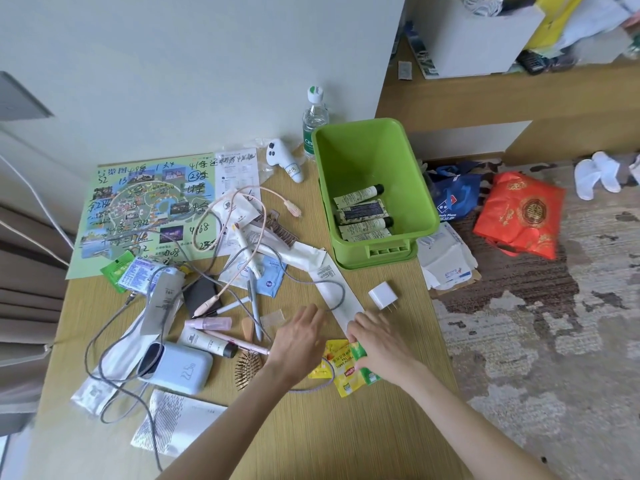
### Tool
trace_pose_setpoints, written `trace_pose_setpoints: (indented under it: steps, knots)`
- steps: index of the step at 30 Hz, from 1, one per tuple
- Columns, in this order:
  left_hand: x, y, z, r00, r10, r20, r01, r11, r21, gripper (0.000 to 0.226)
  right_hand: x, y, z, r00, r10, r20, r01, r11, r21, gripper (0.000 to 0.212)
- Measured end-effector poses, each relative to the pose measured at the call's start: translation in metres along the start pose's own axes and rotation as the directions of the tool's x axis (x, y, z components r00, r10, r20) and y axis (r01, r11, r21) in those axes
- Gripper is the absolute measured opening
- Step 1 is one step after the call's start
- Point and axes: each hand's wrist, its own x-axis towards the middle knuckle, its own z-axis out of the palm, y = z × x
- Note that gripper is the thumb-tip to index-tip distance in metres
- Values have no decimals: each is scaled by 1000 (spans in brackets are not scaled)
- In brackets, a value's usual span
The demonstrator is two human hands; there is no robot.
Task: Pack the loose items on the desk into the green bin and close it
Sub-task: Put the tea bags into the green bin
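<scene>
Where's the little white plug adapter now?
In the head view, the white plug adapter lies on the desk right of centre, just beyond the right hand, nearer the camera than the green bin, beside the long white strip.

The table [311,431] carries a green bin [412,174] at its far right, a map [138,209], tangled cables [293,208], tea sachets [346,377], a charger plug [380,294].

A single wide-angle view, worn on the person's head, looks forward and steeply down over the desk [329,427] from close by; the left hand [298,336] and right hand [377,337] reach in from the bottom edge, the green bin [363,150] sits right of centre, wall [173,64] above, carpet [536,341] at right
</scene>
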Motion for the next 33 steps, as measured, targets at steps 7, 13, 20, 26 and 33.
trace_pose_setpoints:
  steps: [7,13,20,26,33]
  knots:
    - [-4,18,19,981,-102,163,90,993,80,71,-9,5,0,996,93,-18,-89,984,157,38]
    - [2,32,26,955,-222,195,202,972,118,70,-16,13,-3,981,188,57,-195,908,371,29]
    - [5,36,23,947,-225,231,201,972,121,53,-19,21,-9,934,313,173,-354,747,562,32]
    - [10,38,1,915,-293,277,350,918,-184,43,-21,25,-24,923,326,205,-368,586,722,27]
    - [12,39,-45,898,-279,341,436,444,-783,18,-17,13,-49,892,443,95,-195,187,963,25]
